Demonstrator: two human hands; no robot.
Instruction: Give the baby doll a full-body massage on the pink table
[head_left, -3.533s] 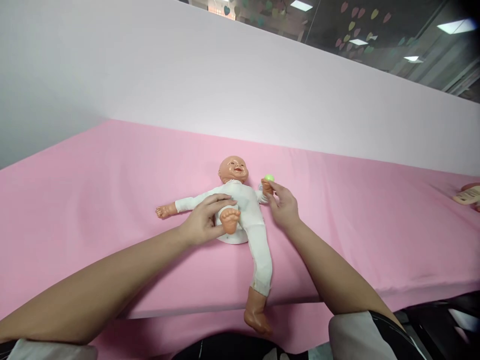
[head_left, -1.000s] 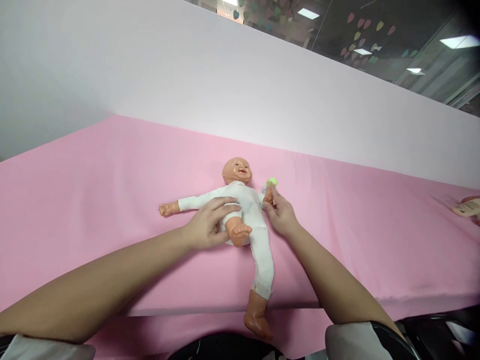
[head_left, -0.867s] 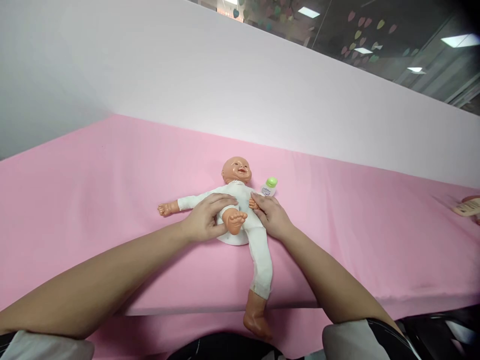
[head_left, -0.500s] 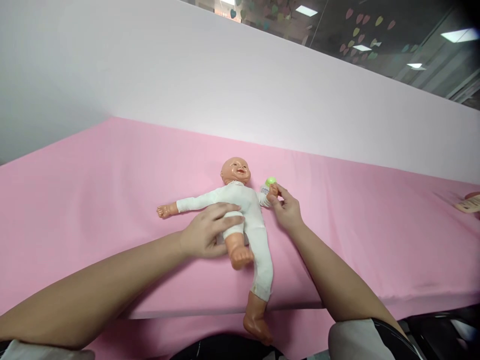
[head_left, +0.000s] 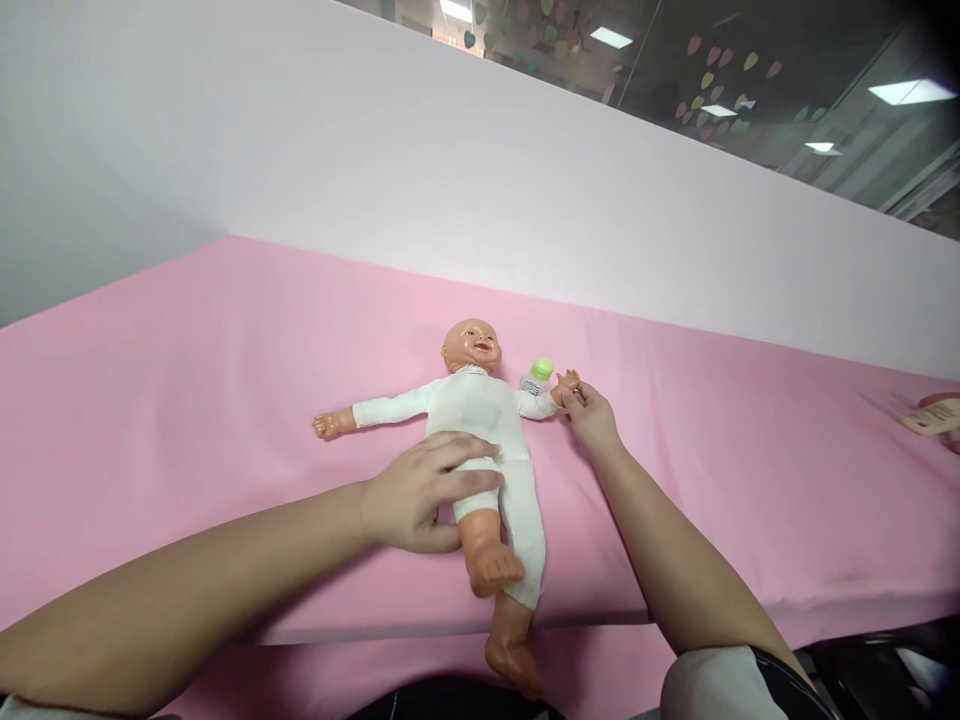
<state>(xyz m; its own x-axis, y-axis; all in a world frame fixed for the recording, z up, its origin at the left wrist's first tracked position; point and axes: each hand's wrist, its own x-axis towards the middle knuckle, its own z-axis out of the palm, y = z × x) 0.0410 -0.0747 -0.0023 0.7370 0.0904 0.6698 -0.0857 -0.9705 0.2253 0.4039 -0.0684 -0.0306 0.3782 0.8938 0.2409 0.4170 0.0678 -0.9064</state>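
Head cam: doll (head_left: 480,410) face-up on the pink-covered worktop (head_left: 720,470), head toward the wall (head_left: 480,180), one foot (head_left: 513,665) past the near edge. Left hand (head_left: 431,490) wrapped round the other leg (head_left: 478,520). Right hand (head_left: 594,415) pinching the doll's hand (head_left: 568,381), arm out sideways. Green-capped bottle (head_left: 538,378) just behind that arm; can't tell if touching.

Doll (head_left: 484,415) on cloth (head_left: 720,480), bottle (head_left: 536,379) right of head (head_left: 469,346).
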